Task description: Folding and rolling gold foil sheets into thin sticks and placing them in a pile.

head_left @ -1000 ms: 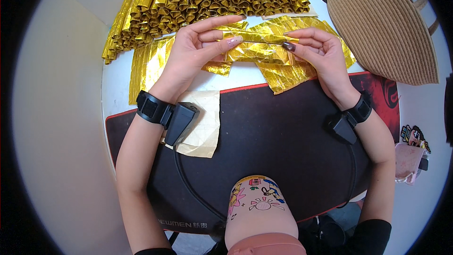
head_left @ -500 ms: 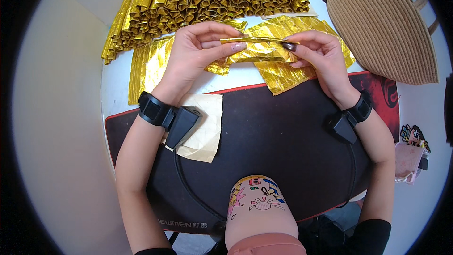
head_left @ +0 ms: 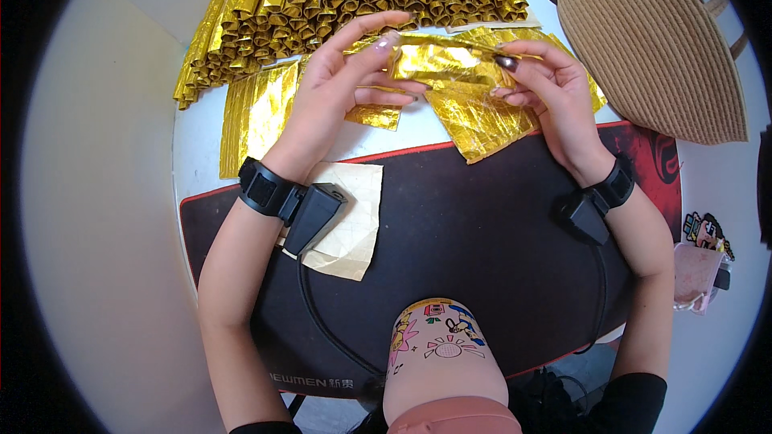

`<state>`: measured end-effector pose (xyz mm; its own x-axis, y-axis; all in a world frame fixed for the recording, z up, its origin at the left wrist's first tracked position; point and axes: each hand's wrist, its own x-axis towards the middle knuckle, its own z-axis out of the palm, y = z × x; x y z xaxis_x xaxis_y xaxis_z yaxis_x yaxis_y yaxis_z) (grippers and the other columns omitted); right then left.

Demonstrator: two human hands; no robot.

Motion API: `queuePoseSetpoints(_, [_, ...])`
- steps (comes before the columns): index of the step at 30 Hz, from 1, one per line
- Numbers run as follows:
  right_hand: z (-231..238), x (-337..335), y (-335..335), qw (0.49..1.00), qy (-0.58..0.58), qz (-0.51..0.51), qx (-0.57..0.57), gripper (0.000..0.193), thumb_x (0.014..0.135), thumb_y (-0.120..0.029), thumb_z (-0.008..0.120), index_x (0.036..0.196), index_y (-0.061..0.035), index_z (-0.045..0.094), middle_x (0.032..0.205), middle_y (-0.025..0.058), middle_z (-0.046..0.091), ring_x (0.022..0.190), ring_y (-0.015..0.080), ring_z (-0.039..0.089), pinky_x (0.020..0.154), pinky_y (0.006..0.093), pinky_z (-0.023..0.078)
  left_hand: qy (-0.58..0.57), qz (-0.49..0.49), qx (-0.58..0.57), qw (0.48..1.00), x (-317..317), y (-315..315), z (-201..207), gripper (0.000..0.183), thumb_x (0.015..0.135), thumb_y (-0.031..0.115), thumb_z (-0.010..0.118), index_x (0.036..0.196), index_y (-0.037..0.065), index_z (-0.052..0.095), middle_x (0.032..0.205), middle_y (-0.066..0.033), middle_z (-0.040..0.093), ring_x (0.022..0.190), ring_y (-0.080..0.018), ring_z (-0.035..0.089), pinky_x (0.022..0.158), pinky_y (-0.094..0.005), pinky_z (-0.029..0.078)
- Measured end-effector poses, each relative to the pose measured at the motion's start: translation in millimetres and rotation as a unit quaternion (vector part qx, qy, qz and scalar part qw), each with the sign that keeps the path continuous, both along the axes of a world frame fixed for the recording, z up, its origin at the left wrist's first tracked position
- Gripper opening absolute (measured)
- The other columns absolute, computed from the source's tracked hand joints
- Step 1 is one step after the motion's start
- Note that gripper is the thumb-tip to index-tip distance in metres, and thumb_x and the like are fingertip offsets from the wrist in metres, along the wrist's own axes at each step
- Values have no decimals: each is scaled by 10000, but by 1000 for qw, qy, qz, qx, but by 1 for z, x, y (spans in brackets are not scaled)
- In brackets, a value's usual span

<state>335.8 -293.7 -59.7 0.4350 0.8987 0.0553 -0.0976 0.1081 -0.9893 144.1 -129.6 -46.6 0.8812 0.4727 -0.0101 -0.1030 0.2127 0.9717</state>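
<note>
My right hand (head_left: 548, 84) pinches the right end of a gold foil paper (head_left: 450, 64) between thumb and fingers. The paper is held up in a partly folded or rolled strip, its upper edge bent over. At its left end is my left hand (head_left: 342, 72), fingers spread, the thumb beside the paper's edge and the lower fingers stretched out below. Under my hands lie loose gold foil sheets (head_left: 474, 130), with another gold sheet (head_left: 251, 116) by my left wrist. A cream paper sheet (head_left: 346, 233) sits partly under my left wrist.
A large stack of rolled gold foil tubes (head_left: 354, 0) stands at the back. At the far right leans a woven straw bag (head_left: 651, 48). A black desk mat (head_left: 474, 225) with red edging covers the near table, and a pink patterned tumbler (head_left: 446, 362) rises at front centre.
My left hand has let its pinch loosen and its fingers have spread. The foil strip has tilted and opened somewhat, while my right hand keeps hold of it.
</note>
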Motion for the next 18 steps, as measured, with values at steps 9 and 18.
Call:
queuePoseSetpoints(9, [-2,1,1,1000,13,-9,21,223,883,-35,548,1094,7,607,946,92,658,787,132,664,693,204,546,6,25,52,998,2,2,-8,377,917,120,535,1279,33,470,1101,-138,623,876,-196,668,744,-243,563])
queuePoseSetpoints(18, [1,-2,0,999,-42,-2,12,181,897,-29,527,1062,5,594,993,97,658,794,150,670,697,210,546,45,12,23,999,0,1,-6,329,884,108,596,1195,10,547,944,-115,674,795,-148,677,715,-223,561])
